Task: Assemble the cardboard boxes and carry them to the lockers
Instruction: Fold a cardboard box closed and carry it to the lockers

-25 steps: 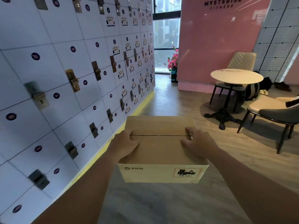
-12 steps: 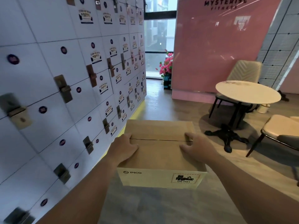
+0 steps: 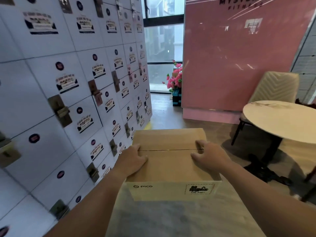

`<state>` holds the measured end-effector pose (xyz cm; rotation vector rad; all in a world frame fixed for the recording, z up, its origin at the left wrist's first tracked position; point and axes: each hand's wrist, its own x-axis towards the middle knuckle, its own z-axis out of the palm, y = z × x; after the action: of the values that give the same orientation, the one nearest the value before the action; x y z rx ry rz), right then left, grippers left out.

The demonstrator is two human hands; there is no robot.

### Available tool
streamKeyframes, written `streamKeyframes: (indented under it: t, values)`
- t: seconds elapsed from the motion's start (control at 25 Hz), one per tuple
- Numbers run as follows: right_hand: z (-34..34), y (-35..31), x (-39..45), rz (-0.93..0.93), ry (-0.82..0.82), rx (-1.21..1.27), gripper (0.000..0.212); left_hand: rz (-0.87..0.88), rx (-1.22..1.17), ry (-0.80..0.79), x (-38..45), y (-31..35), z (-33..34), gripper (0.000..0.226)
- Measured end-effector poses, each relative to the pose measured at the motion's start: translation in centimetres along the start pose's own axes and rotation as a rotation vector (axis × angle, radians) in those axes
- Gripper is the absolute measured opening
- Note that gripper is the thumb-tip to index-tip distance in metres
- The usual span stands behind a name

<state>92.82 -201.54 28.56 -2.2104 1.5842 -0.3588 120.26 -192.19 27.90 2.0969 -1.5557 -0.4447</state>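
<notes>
Lockers [image 3: 71, 93] line left wall; closed cardboard box [image 3: 171, 161], contents unseen; left hand [image 3: 132, 162] and right hand [image 3: 209, 159] clamped on its top.

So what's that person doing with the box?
A person is carrying a closed cardboard box past a wall of lockers. The left hand and right hand press on its top flaps, one at each end of the seam. The lockers are right beside the left arm, all shut. A round table and a chair stand off to the right.
</notes>
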Motion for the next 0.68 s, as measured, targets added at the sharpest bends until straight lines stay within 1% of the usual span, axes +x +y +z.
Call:
streamKeyframes:
  t: [0.16, 0.32, 0.4, 0.44, 0.52, 0.68]
  values:
    - [-0.9, -0.2, 13.7, -0.018, -0.004, 0.007, 0.065, -0.016, 0.017, 0.023, 13.3, -0.4, -0.4, 0.024]
    - [0.3, -0.5, 28.2, -0.001, -0.004, -0.007, 0.063, 0.0, 0.042, 0.027, 27.8, -2.1, 0.4, 0.023]
    - [0.8, -0.7, 35.0, 0.024, 0.005, -0.008, 0.057, 0.025, 0.04, 0.031, 35.2, -3.3, 1.0, 0.039]
    - [1.0, -0.8, 38.7, 0.042, 0.011, 0.0, 0.055, 0.036, 0.042, 0.025, 39.3, -3.8, 1.2, 0.044]
    - [0.7, -1.0, 45.6, 0.069, 0.014, 0.009, 0.057, 0.047, 0.02, -0.007, 47.0, -4.3, 1.2, 0.045]
    - [-0.4, -0.4, 57.4, 0.117, 0.0, 0.004, 0.064, 0.07, -0.022, -0.088, 59.5, -3.6, 1.4, 0.037]
